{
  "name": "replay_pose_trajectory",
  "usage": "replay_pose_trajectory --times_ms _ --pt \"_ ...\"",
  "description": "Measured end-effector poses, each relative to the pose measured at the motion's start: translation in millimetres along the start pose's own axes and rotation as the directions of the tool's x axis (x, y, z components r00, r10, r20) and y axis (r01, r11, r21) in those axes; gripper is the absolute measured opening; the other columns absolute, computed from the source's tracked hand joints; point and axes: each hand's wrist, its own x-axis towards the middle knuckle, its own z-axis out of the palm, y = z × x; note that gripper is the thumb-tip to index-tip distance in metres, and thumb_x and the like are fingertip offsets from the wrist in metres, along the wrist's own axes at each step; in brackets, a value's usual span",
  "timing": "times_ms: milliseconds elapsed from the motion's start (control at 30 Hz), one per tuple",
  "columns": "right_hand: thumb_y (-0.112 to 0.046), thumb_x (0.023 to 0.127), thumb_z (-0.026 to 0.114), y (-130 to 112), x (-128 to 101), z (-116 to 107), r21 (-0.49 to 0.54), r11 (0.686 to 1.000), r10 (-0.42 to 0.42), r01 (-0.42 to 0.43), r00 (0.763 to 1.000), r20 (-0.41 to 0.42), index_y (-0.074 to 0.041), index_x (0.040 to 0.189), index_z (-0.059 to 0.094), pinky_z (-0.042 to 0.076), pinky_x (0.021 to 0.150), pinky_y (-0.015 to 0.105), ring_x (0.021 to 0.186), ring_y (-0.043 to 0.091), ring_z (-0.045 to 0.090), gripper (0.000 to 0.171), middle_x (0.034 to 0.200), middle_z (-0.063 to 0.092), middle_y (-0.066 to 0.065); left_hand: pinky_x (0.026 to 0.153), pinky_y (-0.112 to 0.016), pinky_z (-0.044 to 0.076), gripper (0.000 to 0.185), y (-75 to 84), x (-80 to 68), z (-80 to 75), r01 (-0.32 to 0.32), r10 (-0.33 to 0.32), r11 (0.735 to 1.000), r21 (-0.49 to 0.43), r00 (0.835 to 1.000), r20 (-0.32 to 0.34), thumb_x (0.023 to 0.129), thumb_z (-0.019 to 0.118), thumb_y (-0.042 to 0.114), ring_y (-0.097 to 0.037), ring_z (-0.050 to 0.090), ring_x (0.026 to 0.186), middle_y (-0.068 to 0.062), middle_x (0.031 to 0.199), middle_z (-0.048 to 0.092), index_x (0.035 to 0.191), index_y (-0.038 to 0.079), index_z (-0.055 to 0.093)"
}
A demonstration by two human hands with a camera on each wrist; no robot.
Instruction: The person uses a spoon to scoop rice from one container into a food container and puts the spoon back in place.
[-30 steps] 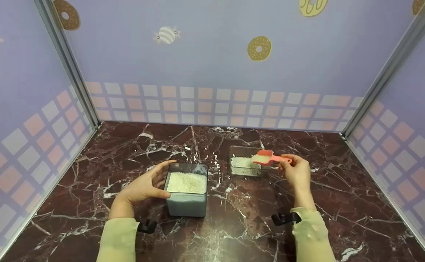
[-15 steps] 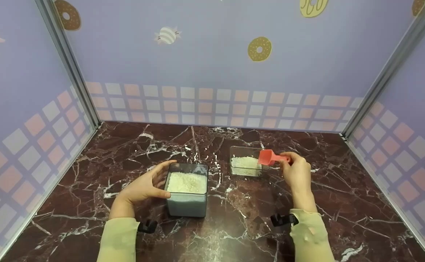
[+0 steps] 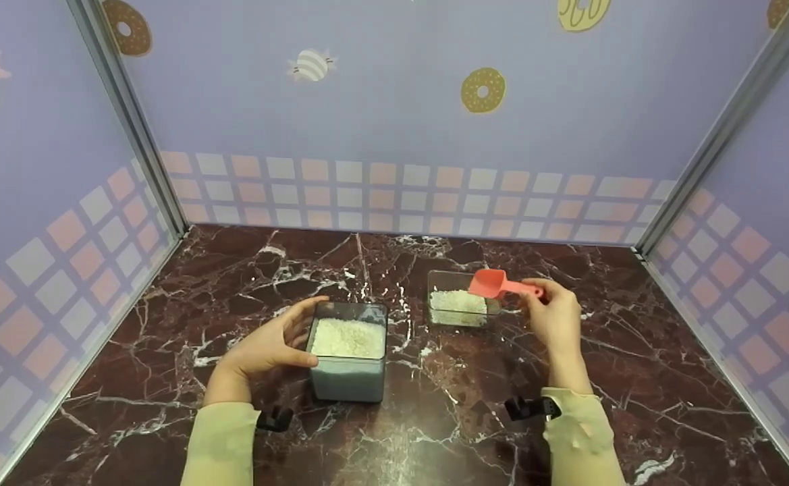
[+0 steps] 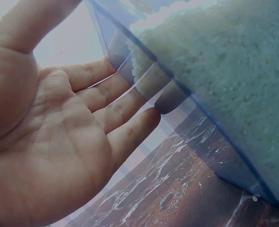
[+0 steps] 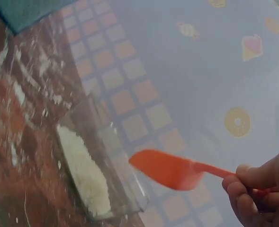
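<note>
Spanning the booth, a marble tabletop [image 3: 246,270] (lilac doughnut-print walls [image 3: 367,101]).

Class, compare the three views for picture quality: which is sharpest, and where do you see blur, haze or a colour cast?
Head view: evenly lit and sharpest, marble table veins crisp. Left wrist view: washed with a bluish haze, the left hand very close and soft, the rice in the tub grainy but readable. Right wrist view: blurred throughout, the red scoop and glass dish soft-edged.
</note>
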Motion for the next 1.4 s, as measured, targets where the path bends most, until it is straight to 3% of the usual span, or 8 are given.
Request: replay_pose_trajectory --times_ms 100,267,400,567,767,1000,1200,1400 --pt "-0.002 0.098 0.065 -5 1 -3 0.195 0.976 0.087 -0.101 0.993 0.079 0.008 0.120 0.070 0.054 0.054 0.013 0.060 -0.001 0.063 0.025 0.076 0.073 0.005 0.129 -0.060 0.013 0.107 -0.1 0.0 -0.6 0.001 -0.001 1.000 0.005 1.000 -0.001 0.081 0.084 0.007 -0.043 0.010 0.159 -0.022 0.172 0.011 0.164 0.006 0.017" --pt "-0.002 0.101 0.060 -13 0 -4 0.457 0.854 0.152 -0.250 0.958 0.241 0.015 0.133 0.059 0.056 0.060 0.012 0.063 0.000 0.065 0.036 0.070 0.070 -0.009 0.129 -0.061 0.013 0.106 -1.5 0.6 -1.7 -0.001 0.001 1.000 0.023 1.000 0.000 0.081 0.083 0.008 -0.045 0.010 0.159 -0.023 0.172 0.011 0.163 0.005 0.016" --pt "-0.001 0.102 0.058 -22 -4 -1 0.542 0.788 0.122 -0.293 0.936 0.329 0.017 0.135 0.054 0.052 0.058 0.011 0.064 0.001 0.064 0.038 0.070 0.069 -0.007 0.129 -0.061 0.013 0.107 -2.2 0.9 -2.5 0.004 -0.004 1.000 0.028 1.000 -0.002 0.082 0.084 0.009 -0.046 0.010 0.159 -0.025 0.171 0.009 0.164 0.004 0.015" --pt "0.002 0.100 0.059 -40 -17 7 0.564 0.775 0.056 -0.285 0.920 0.388 0.019 0.131 0.057 0.056 0.064 0.014 0.068 0.004 0.064 0.035 0.074 0.069 -0.003 0.129 -0.059 0.013 0.107 -3.0 0.8 -3.7 0.011 -0.011 1.000 0.027 1.000 0.006 0.083 0.084 0.011 -0.046 0.009 0.159 -0.025 0.171 0.008 0.164 0.005 0.014" --pt "0.005 0.096 0.063 -69 -37 19 0.457 0.869 -0.040 -0.188 0.895 0.444 0.015 0.123 0.065 0.061 0.067 0.019 0.070 0.007 0.067 0.029 0.077 0.071 0.000 0.129 -0.058 0.015 0.107 -3.5 2.8 -1.6 -0.002 0.002 1.000 -0.008 1.000 0.012 0.081 0.084 0.007 -0.048 0.012 0.158 -0.028 0.169 0.015 0.163 0.003 0.015" --pt "-0.003 0.092 0.072 -114 -58 33 0.252 0.960 -0.233 0.123 0.851 0.471 0.001 0.108 0.075 0.055 0.057 0.019 0.065 0.014 0.064 0.017 0.079 0.073 0.011 0.128 -0.051 0.023 0.107 -3.3 3.5 0.1 0.002 -0.002 0.999 -0.035 1.000 0.008 0.080 0.082 0.001 -0.045 0.019 0.157 -0.029 0.167 0.021 0.163 0.003 0.015" --pt "-0.009 0.092 0.074 -149 -77 42 0.008 0.944 -0.301 0.331 0.848 0.436 -0.006 0.106 0.077 0.042 0.050 0.019 0.056 0.009 0.051 0.014 0.073 0.069 0.004 0.129 -0.056 0.018 0.107 -3.2 2.6 -0.5 -0.002 0.003 1.000 -0.026 1.000 0.010 0.080 0.083 0.003 -0.046 0.017 0.157 -0.029 0.168 0.018 0.163 0.002 0.015" --pt "-0.007 0.093 0.071 -163 -92 54 -0.156 0.841 -0.408 0.518 0.797 0.445 -0.004 0.104 0.074 0.049 0.058 0.029 0.064 0.016 0.057 0.011 0.088 0.077 0.010 0.129 -0.058 0.015 0.107 -1.9 0.9 -1.2 -0.011 0.011 1.000 -0.008 1.000 0.010 0.081 0.084 0.006 -0.047 0.013 0.158 -0.027 0.169 0.016 0.163 0.003 0.016"
